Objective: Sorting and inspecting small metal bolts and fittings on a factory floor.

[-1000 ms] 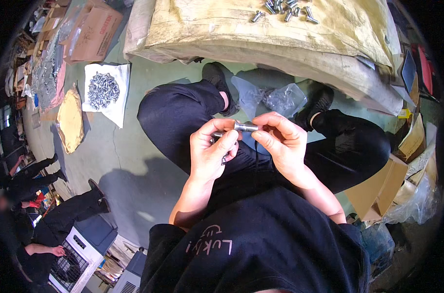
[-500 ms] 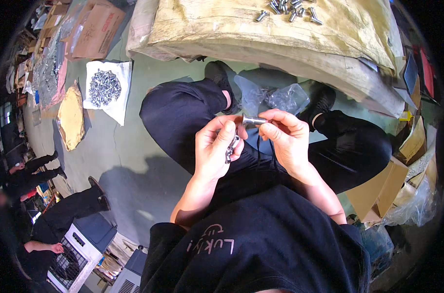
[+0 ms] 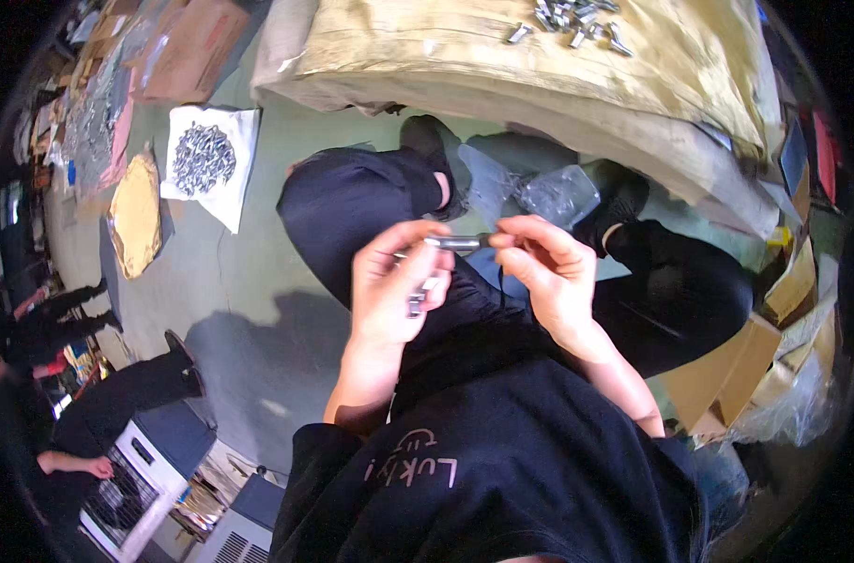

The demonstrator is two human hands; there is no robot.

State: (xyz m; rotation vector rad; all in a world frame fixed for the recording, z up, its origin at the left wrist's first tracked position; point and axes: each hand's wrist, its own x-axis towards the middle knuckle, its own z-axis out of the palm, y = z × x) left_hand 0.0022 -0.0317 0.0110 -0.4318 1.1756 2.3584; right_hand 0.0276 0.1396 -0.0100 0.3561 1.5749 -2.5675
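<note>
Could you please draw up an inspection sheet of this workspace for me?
Surface: creased, stained yellowish cover draped over something raised.
Job's things: one shiny metal piece spans both hands; loose metal pieces lie on the cover; a metal pile sits on a white sheet, to the left.
Clutter: clear plastic bag between the feet; cardboard box at right.
Hands: left hand also holds smaller-looking metal parts; right hand pinches the piece's right end.
Cables: nothing seen.
Surroundings: at lower left, another person's hand is by a pale, grilled unit.
</note>
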